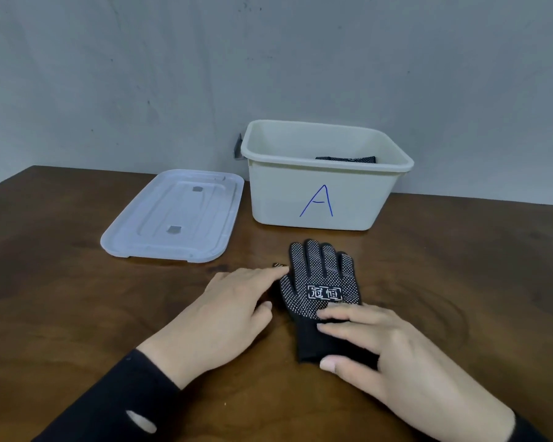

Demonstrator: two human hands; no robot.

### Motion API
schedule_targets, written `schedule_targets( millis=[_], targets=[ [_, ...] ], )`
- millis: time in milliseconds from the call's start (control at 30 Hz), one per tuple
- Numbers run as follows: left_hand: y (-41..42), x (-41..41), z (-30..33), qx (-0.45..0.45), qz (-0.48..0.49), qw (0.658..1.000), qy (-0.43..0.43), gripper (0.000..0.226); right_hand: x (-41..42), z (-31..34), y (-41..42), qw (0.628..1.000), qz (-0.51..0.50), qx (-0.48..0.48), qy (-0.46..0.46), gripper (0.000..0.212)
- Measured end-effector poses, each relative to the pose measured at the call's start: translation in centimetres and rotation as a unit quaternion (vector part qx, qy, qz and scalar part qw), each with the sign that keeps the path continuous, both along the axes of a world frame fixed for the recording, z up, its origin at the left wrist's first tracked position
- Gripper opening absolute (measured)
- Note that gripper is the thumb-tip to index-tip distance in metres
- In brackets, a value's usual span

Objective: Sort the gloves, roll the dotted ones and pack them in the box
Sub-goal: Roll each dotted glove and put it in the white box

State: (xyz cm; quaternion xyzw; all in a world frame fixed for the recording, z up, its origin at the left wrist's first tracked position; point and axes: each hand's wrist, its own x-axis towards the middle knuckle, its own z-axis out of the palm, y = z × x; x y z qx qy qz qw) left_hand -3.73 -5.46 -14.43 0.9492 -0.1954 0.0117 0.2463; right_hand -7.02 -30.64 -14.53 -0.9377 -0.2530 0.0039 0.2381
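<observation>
Head view only: black dotted glove lies flat on the wooden table, dots up, fingers pointing away from the person twd the box, cuff nearest. Right hand lies over the cuff, fingers straight & spread across the wrist part, thumb at the cuff's near edge; prob pinning it flat and set to start the roll from the cuff end, tho that's a guess. Left hand is flat on the table just left of the glove, fingers relaxed, fingertips touching the glove's thumb-side edge, holding nothing; looks like it's squaring the glove up. Beyond both sets of fingertips sits the cream plastic box, open top, w/ a blue handwritten "A" on its front wall. Inside, near the right rear, a dark dotted bundle shows above the rim, likely a glove already packed; how it's rolled can't be told. Translucent lid lies off, left of the box, beyond the left fingertips, so the box stays open for loading. White print on the glove's palm: a framed two-char Chinese mark, reads approx "冠恒".
</observation>
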Motion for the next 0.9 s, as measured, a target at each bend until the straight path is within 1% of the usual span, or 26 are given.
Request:
schedule_targets(
  millis=[67,167,267,333,400,467,567,633,733,833,900],
  targets=[
    [-0.1,0.4,-0.5,0.031,-0.013,0.999,-0.019,0.053,0.2,0.5,-0.5,1.000,0.002,0.018,-0.008,0.064],
    [-0.1,0.7,-1.2,0.058,0.001,0.997,-0.043,0.053,0.5,0.7,-1.0,1.000,0.014,0.003,-0.019,0.048],
    [-0.2,0.4,-0.7,0.029,0.028,0.994,-0.097,0.048,0.7,0.7,-1.7,0.998,0.038,-0.036,0.032,0.048],
    [-0.3,0.0,0.3,-0.013,-0.008,0.993,-0.121,0.040,0.7,0.9,-2.0,0.995,0.053,-0.052,0.068,0.051],
    [-0.7,-0.5,0.9,-0.002,-0.093,0.989,-0.114,0.032,0.7,1.1,-2.0,0.994,0.057,-0.059,0.078,0.053],
    [-1.1,-1.1,0.8,0.042,-0.159,0.983,-0.078,0.036,0.8,0.9,-1.8,0.995,0.060,-0.060,0.046,0.049],
    [-1.0,-1.4,0.5,0.057,-0.162,0.985,-0.017,0.044,0.6,0.2,-1.4,0.996,0.054,-0.075,-0.015,0.044],
    [-0.8,-1.4,0.6,0.064,-0.163,0.985,0.004,0.050,0.5,0.0,-0.8,0.996,0.038,-0.072,-0.036,0.039],
    [-0.9,-1.4,0.5,0.076,-0.167,0.983,0.001,0.057,0.7,-0.2,-0.3,0.997,0.017,-0.056,-0.058,0.032],
    [-1.4,-1.5,0.1,0.080,-0.152,0.985,-0.031,0.058,1.2,-0.6,0.2,0.997,-0.008,-0.037,-0.073,0.040],
    [-1.8,-1.6,0.0,0.081,-0.140,0.986,-0.052,0.060,1.4,-0.7,0.4,0.996,-0.019,-0.030,-0.081,0.035]
  ],
)
